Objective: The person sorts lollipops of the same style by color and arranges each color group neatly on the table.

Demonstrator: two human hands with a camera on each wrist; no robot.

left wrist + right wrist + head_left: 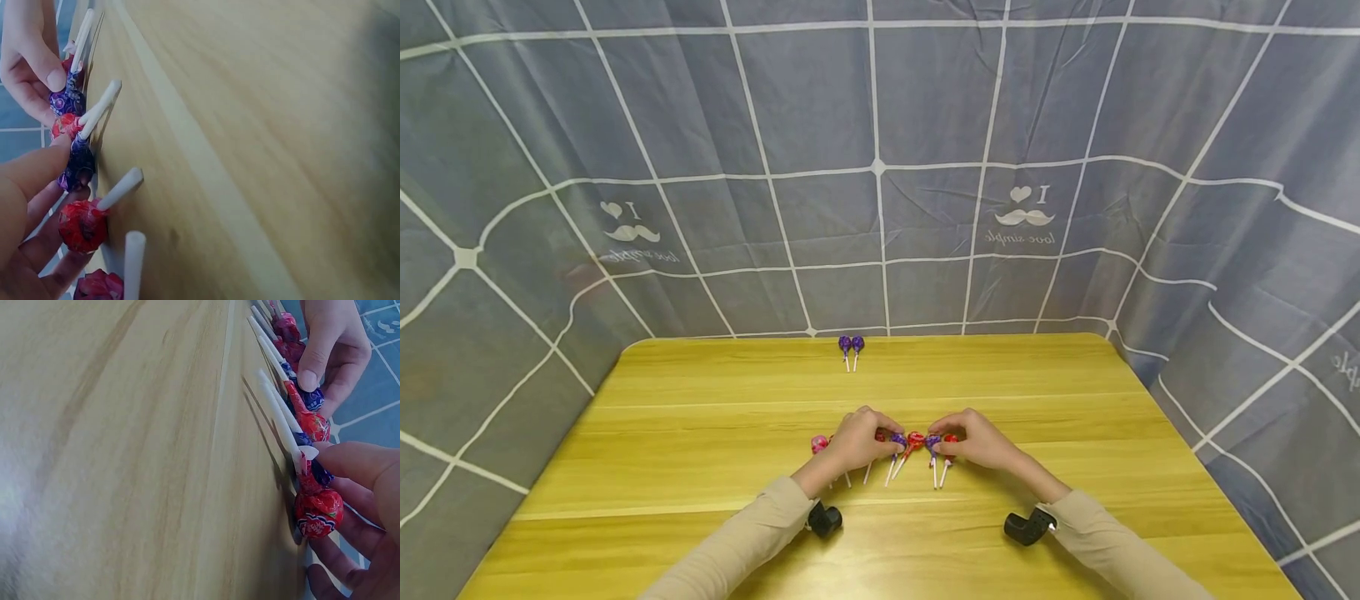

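Observation:
Lollipops lie in a row across the table, sticks toward the person. My left hand [852, 440] pinches a purple lollipop [78, 164] by its wrapped head between thumb and fingers. Another purple lollipop [933, 443] is pinched by my right hand [982, 442]. Between the two hands lies a red lollipop [915, 439], its stick slanting across toward the left purple one. Beside the right hand's fingers is a second red lollipop [319, 514]. Near the left fingers sits one more red lollipop [83, 226], and a pink lollipop [819, 444] marks the row's left end, partly covered by the left hand.
Two purple lollipops [852, 343] lie side by side near the far edge of the wooden table [700, 433]. A grey curtain with white lines [820, 217] hangs behind and along the sides. Black wrist cameras [825, 520] sit at both cuffs.

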